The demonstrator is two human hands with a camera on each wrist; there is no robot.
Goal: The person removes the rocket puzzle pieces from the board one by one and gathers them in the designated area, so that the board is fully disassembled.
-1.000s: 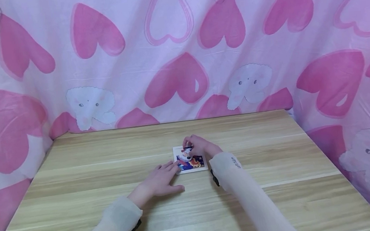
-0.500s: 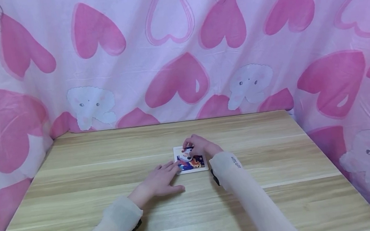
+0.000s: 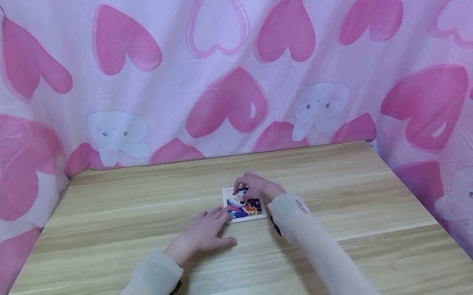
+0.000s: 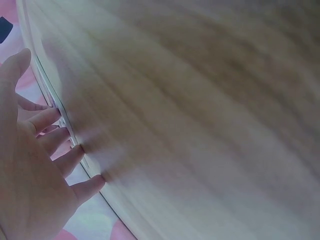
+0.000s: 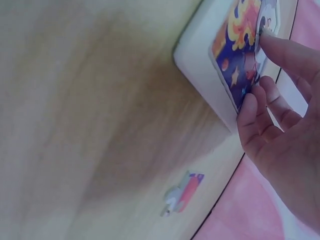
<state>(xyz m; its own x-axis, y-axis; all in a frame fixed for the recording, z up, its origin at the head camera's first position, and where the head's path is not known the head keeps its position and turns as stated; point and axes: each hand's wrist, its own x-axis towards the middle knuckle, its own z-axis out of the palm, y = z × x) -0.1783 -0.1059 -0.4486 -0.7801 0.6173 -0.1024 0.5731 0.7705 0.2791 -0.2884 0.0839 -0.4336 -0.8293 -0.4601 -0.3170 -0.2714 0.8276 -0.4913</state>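
A small square picture puzzle board [image 3: 249, 218] with a white rim lies on the wooden table, its picture dark blue with orange flames and stars. My right hand [image 3: 255, 186] reaches over the upper right of the board. Its thumb and curled fingers pinch a piece with a white cartoon figure [image 3: 239, 202], which sits over the picture; the hand hides part of it. At the board's left edge, my left hand [image 3: 204, 230] lies palm down with spread fingers, fingertips touching there. A loose puzzle piece [image 5: 186, 192], pink, white and purple, shows on the table in the right wrist view.
The wooden table [image 3: 136, 194] stretches out on all sides of the board. A pink curtain [image 3: 172, 91] with hearts and white cartoon animals hangs behind it and along both sides. Pale sleeves [image 3: 320, 255] cover both arms.
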